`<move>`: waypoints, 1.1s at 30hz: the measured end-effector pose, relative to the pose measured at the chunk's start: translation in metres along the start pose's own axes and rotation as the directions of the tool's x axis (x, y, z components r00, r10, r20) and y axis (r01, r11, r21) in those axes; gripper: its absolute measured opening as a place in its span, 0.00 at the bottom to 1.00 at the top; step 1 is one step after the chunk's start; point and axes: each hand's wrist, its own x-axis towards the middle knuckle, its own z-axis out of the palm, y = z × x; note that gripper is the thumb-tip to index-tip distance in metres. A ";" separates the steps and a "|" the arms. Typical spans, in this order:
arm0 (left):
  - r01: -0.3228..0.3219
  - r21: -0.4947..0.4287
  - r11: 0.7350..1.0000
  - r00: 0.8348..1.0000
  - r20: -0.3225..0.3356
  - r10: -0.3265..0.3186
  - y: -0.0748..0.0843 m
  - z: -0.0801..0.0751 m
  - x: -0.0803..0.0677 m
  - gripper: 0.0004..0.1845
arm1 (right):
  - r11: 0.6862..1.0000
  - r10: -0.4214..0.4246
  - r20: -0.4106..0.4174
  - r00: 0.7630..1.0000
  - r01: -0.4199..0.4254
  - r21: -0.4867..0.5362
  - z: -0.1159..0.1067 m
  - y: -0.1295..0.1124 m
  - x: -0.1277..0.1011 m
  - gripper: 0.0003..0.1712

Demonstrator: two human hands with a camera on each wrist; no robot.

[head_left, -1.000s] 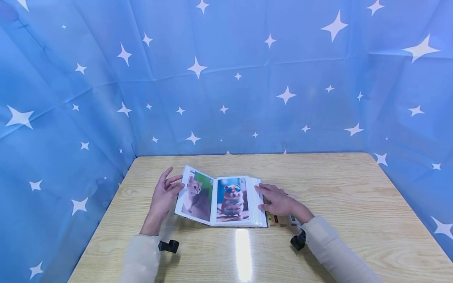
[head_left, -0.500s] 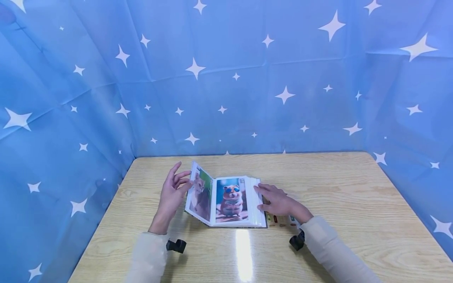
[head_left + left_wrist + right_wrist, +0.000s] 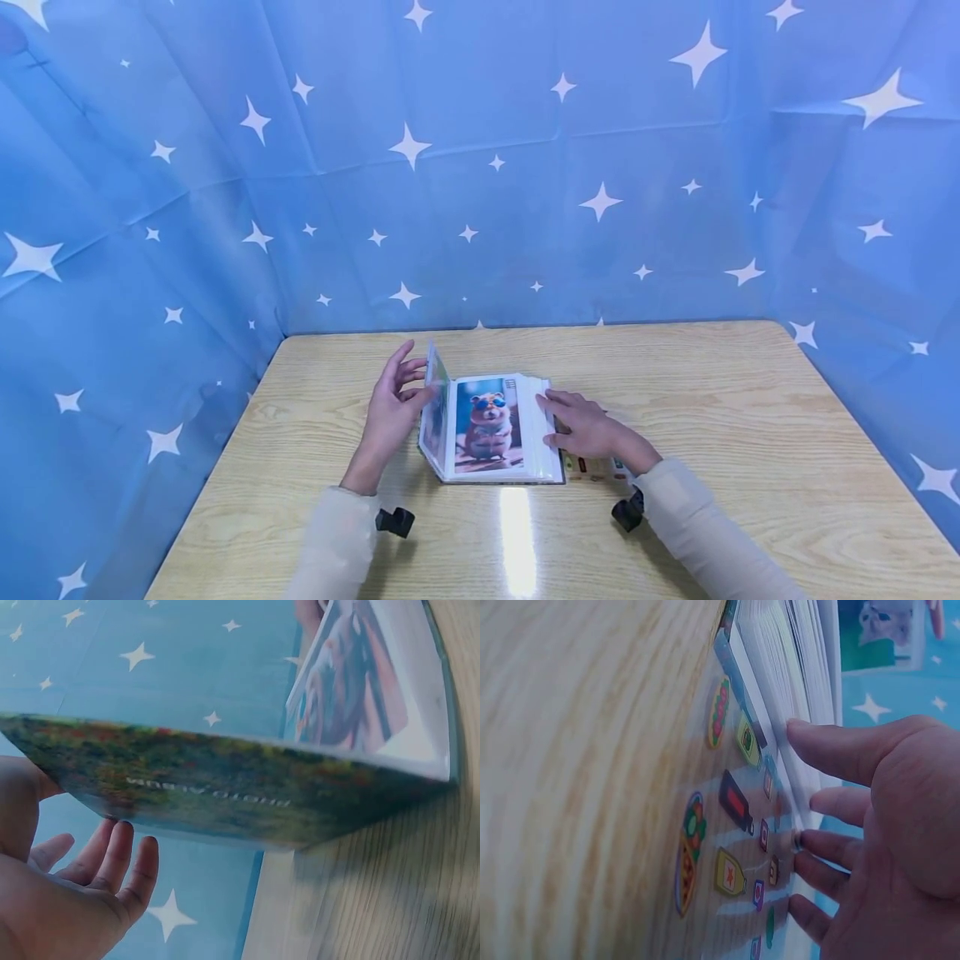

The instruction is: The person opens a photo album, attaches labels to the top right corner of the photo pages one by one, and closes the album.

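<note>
A photo album lies open on the wooden table, showing a picture of a hamster in sunglasses. My left hand presses its straight fingers against the outside of the front cover, which stands almost upright. The left wrist view shows that cover's flowered outside just above my left hand's open palm. My right hand lies flat on the right-hand stack of pages. In the right wrist view its fingertips touch the page edges.
A clear sticker sheet with small coloured stickers lies under my right wrist, beside the album. Blue star-patterned cloth walls in the table at the back and both sides.
My left hand has pushed the front cover up and to the right, from lying half open to nearly upright. The cat picture is now almost hidden. The right hand has stayed put.
</note>
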 end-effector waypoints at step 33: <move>-0.136 0.378 0.916 0.980 0.187 0.068 -0.001 0.087 -0.003 0.39 | 0.999 0.021 0.003 1.000 -0.021 -0.046 0.000 0.001 0.002 0.40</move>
